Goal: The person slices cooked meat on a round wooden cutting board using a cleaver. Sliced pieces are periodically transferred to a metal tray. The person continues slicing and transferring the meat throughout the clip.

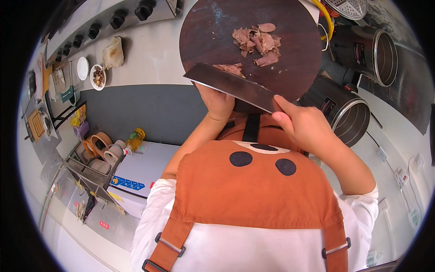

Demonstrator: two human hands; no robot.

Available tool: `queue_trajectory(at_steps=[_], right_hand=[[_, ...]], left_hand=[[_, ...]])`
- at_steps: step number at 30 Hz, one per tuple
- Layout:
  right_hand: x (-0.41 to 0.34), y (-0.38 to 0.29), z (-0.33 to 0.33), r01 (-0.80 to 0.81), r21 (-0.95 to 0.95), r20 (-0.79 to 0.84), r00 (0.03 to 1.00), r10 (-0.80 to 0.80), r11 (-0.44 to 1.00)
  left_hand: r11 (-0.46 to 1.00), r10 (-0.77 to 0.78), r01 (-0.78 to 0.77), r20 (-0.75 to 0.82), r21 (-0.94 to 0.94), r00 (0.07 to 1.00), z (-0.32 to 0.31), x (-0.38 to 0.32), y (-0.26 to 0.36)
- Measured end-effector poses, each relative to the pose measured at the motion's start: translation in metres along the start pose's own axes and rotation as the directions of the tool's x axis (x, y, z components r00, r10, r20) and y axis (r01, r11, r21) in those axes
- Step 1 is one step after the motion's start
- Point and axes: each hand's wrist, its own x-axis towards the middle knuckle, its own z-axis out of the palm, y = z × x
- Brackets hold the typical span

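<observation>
My right hand (302, 124) grips a broad cleaver (234, 86), with the index finger laid along the blade. Its blade is tilted, slanting over the near edge of a round dark wooden chopping board (204, 34). Behind that blade, my left hand (215, 102) reaches toward the board; its fingers are hidden, so what they touch cannot be seen. A strip of cooked meat (231, 69) lies just beyond the blade. Farther up the board sits a loose heap of sliced cooked meat (260, 42), with small crumbs scattered around it.
Left on the counter are a bowl of meat pieces (98, 77), a white dish (82, 68) and a pale lump of food (113, 53). Control knobs (117, 21) line the appliance behind. Two dark metal pots (360, 51) (334, 108) stand right. An oil bottle (135, 138) rests lower left.
</observation>
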Motion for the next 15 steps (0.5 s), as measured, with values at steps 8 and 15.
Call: queue_trajectory(at_steps=[8,15], right_hand=[[-0.005,0.010,0.004,-0.032,-0.031,0.023,0.999,0.033,0.999],[0.003,0.012,0.009,-0.029,-0.047,0.018,0.999,0.030,0.998]], left_hand=[[1.000,0.001,-0.001,0.016,0.021,1.000,-0.001,0.003,0.004],[0.998,0.000,0.002,-0.038,0.064,0.999,0.000,0.009,0.017]])
